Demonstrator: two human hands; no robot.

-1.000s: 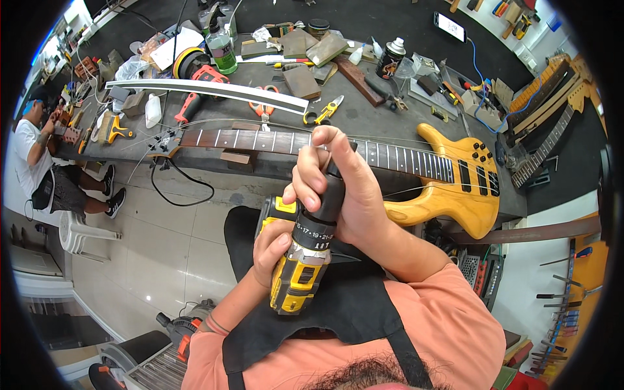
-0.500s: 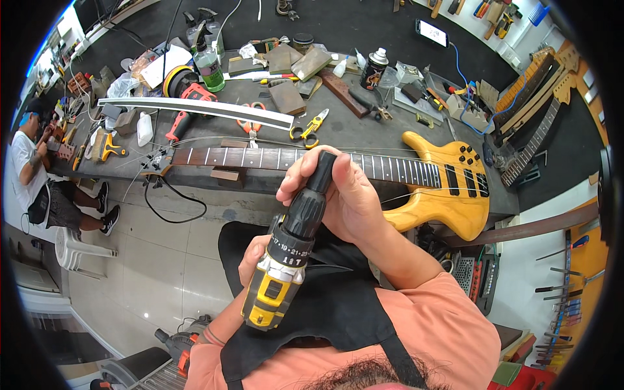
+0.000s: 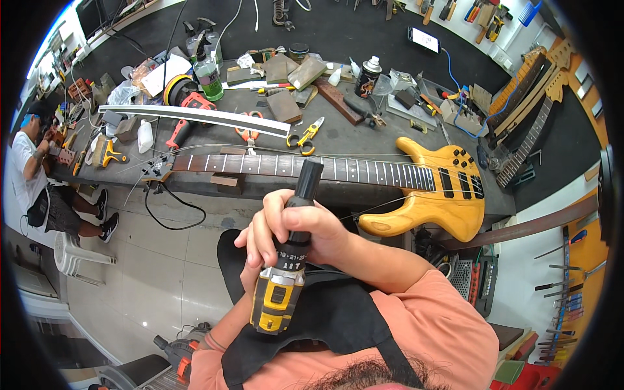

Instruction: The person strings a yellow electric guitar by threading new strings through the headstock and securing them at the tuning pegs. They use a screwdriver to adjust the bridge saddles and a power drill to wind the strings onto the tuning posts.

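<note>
A yellow and black cordless drill is held upright before my chest, with a black cylindrical attachment at its front end. My left hand, mostly hidden behind the drill, is closed around its lower part. My right hand wraps its fingers around the chuck, just below the attachment's tip. Beyond the hands lies a natural-wood electric bass guitar on the workbench, neck to the left and body to the right. Some of its strings hang loose near the headstock. A small wooden block is under the neck.
Behind the neck lie yellow scissors, orange-handled scissors, a long white-edged strip, a red polisher, a spray can and sanding blocks. A phone lies farther back. Another person sits at far left.
My right hand has slid down from the attachment's tip toward the chuck, its fingers now curled around it. The drill has shifted slightly lower and stands more upright.
</note>
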